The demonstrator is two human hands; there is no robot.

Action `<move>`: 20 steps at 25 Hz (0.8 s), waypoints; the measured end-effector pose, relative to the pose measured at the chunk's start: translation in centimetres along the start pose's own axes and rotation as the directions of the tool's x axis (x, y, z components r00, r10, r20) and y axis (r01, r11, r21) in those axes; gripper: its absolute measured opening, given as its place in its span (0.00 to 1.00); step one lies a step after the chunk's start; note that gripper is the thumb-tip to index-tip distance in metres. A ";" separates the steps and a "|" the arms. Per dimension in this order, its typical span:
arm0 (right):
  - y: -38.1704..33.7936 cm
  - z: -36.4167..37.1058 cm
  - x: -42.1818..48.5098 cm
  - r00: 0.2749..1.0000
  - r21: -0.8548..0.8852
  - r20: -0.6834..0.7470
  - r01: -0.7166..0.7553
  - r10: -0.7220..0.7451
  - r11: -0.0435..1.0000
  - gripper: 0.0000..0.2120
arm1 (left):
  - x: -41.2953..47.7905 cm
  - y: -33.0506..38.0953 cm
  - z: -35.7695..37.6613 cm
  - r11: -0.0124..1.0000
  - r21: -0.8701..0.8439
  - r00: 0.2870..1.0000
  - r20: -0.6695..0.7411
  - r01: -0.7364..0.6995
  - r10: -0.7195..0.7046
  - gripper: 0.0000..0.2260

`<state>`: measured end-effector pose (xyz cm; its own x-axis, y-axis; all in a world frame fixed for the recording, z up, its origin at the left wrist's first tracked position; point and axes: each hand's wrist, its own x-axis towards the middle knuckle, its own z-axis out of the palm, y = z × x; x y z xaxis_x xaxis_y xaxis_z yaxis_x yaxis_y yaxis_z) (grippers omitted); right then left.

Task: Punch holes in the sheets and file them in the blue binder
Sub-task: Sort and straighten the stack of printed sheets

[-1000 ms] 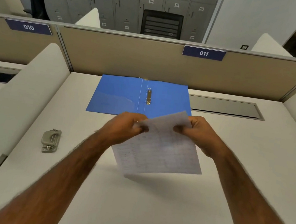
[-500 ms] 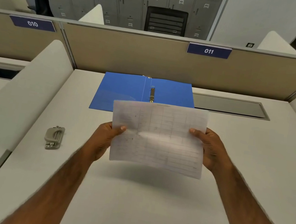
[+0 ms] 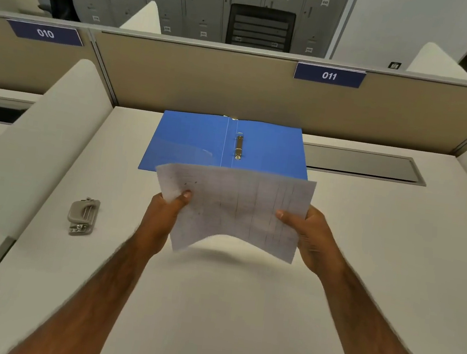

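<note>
I hold printed sheets (image 3: 237,207) with a table grid above the desk, in front of me. My left hand (image 3: 166,215) grips their left edge and my right hand (image 3: 305,233) grips their right edge. The paper bows upward in the middle. Behind it the blue binder (image 3: 192,141) lies open flat, its metal ring mechanism (image 3: 239,147) showing on the right half. The sheets cover the binder's near edge. A grey hole punch (image 3: 83,216) rests on the desk to the left, apart from both hands.
The white desk (image 3: 209,307) is bounded by a beige partition (image 3: 208,84) at the back and white side dividers (image 3: 39,133) left and right. A grey cable tray lid (image 3: 361,163) sits right of the binder.
The sheets went from tilted and pinched near their top to held flat by both side edges, then bowed upward in the middle. My hands moved apart.
</note>
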<state>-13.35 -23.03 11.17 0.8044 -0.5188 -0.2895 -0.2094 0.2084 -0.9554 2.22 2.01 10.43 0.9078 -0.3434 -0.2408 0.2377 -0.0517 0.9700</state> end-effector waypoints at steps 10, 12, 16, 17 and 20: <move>1.3 1.1 0.8 0.986 -0.226 0.019 -0.156 0.165 0.962 0.17 | -1.8 -0.1 3.0 0.928 0.361 0.992 -0.050 -0.089 0.115 0.13; 0.8 1.7 0.7 0.997 -0.217 -0.050 -0.067 0.057 0.974 0.17 | -2.0 -0.3 3.1 0.929 0.345 0.983 -0.066 -0.137 0.170 0.15; 1.9 2.8 -0.5 0.969 -0.247 -0.192 0.106 -0.156 0.963 0.09 | -2.6 -0.9 3.0 0.963 0.192 0.971 -0.110 -0.189 0.213 0.19; 2.7 2.9 -0.9 0.975 -0.257 -0.172 0.097 -0.144 0.961 0.10 | -2.7 -1.3 2.7 0.968 0.175 0.973 -0.108 -0.181 0.202 0.19; 5.6 2.6 -1.8 0.986 -0.155 -0.151 0.050 -0.073 0.987 0.18 | -3.0 -3.8 1.9 0.981 0.158 0.987 -0.092 -0.116 0.132 0.17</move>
<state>-14.54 -18.82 6.55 0.7243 -0.6520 -0.2243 -0.2527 0.0516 -0.9662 -2.10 1.42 7.54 0.9591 -0.2596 -0.1131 0.0731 -0.1587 0.9846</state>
